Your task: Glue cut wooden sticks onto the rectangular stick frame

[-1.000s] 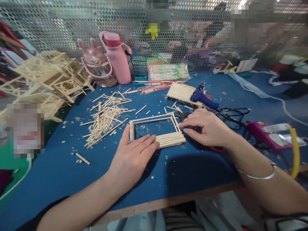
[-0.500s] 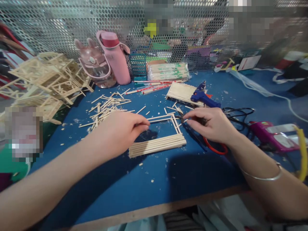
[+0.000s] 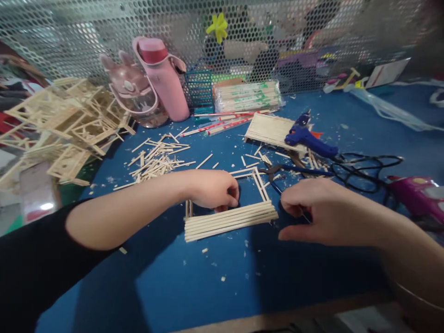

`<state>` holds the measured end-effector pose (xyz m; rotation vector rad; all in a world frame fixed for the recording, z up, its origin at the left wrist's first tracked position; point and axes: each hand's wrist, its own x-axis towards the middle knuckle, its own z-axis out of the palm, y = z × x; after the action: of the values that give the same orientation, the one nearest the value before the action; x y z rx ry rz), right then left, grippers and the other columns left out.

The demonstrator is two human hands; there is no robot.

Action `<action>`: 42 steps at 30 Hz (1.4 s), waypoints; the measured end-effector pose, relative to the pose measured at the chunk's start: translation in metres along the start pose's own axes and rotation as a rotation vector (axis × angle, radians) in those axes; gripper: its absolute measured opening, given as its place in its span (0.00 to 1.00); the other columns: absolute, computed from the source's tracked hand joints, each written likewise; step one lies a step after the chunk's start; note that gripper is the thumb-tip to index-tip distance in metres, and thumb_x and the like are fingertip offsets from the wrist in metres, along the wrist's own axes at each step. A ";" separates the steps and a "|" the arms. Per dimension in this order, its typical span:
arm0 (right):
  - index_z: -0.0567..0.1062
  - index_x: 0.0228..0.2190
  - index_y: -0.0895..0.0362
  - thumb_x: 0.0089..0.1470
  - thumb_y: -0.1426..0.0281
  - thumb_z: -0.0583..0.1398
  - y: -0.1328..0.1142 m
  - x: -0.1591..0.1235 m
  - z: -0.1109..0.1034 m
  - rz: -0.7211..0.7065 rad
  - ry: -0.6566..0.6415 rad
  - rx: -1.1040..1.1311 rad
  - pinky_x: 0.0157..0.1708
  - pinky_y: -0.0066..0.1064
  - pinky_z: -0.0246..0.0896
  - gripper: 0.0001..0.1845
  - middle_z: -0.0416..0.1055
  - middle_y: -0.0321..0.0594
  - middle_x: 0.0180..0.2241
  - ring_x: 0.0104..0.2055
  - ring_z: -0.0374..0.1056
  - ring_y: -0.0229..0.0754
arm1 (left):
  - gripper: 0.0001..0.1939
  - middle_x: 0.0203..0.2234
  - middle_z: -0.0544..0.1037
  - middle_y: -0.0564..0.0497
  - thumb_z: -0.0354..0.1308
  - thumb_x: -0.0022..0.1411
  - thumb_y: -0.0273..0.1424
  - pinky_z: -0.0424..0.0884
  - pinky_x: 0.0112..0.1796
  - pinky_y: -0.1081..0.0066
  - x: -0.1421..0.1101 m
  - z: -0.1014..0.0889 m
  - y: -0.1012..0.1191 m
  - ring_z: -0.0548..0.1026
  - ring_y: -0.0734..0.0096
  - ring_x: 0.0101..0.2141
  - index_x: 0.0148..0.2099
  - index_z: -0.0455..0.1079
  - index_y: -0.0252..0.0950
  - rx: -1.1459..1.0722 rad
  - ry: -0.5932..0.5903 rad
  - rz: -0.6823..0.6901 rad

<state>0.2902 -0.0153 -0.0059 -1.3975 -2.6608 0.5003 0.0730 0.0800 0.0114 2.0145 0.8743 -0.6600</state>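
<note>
A small frame of wooden sticks (image 3: 258, 182) lies on the blue table, with a row of sticks (image 3: 231, 222) laid side by side along its near edge. My left hand (image 3: 215, 189) reaches over the frame, its fingers curled together just behind the row; whatever they may hold is hidden. To the right of the frame is my right hand (image 3: 312, 210), fingers bent and thumb held apart, with nothing seen between them. Pliers with blue handles (image 3: 272, 171) lie just beyond it; part of a handle runs behind that hand.
Loose cut sticks (image 3: 156, 159) lie at the back left, beside a large stick structure (image 3: 69, 125). Behind are a pink bottle (image 3: 164, 88), a clear-bodied bottle (image 3: 133, 92) and packed sticks (image 3: 248, 97). A blue glue gun (image 3: 308, 136) rests by a stick panel (image 3: 268, 129).
My left hand has moved right, over the frame. My right hand has come nearer and away from the pliers' jaws, its thumb spreading. The view has shifted a little.
</note>
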 end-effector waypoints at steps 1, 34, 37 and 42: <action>0.62 0.19 0.55 0.47 0.53 0.60 0.000 0.001 0.001 0.042 -0.036 0.000 0.23 0.27 0.42 0.21 0.63 0.30 0.18 0.21 0.52 0.34 | 0.11 0.26 0.77 0.50 0.51 0.58 0.35 0.65 0.25 0.77 0.001 0.000 -0.003 0.72 0.74 0.26 0.39 0.69 0.34 -0.056 -0.021 -0.002; 0.74 0.22 0.54 0.51 0.57 0.58 -0.003 0.010 0.010 0.133 -0.046 0.098 0.22 0.26 0.43 0.15 0.70 0.34 0.20 0.22 0.60 0.35 | 0.18 0.30 0.74 0.55 0.51 0.58 0.40 0.63 0.27 0.78 -0.019 0.008 -0.018 0.69 0.73 0.28 0.49 0.71 0.43 -0.330 0.017 0.071; 0.74 0.21 0.55 0.52 0.57 0.57 -0.003 0.010 0.010 0.137 -0.052 0.068 0.22 0.27 0.43 0.17 0.70 0.36 0.20 0.23 0.61 0.36 | 0.19 0.28 0.73 0.55 0.51 0.57 0.42 0.61 0.24 0.78 -0.020 0.010 -0.018 0.66 0.75 0.24 0.49 0.70 0.44 -0.347 0.053 0.059; 0.75 0.21 0.55 0.52 0.57 0.57 -0.003 0.010 0.010 0.126 -0.050 0.041 0.21 0.27 0.43 0.18 0.69 0.37 0.19 0.22 0.61 0.36 | 0.20 0.25 0.71 0.55 0.51 0.58 0.43 0.55 0.19 0.80 -0.020 0.012 -0.017 0.61 0.79 0.20 0.50 0.70 0.44 -0.389 0.012 0.047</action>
<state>0.2792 -0.0111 -0.0147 -1.5679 -2.5957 0.6065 0.0461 0.0699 0.0115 1.6844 0.8840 -0.4133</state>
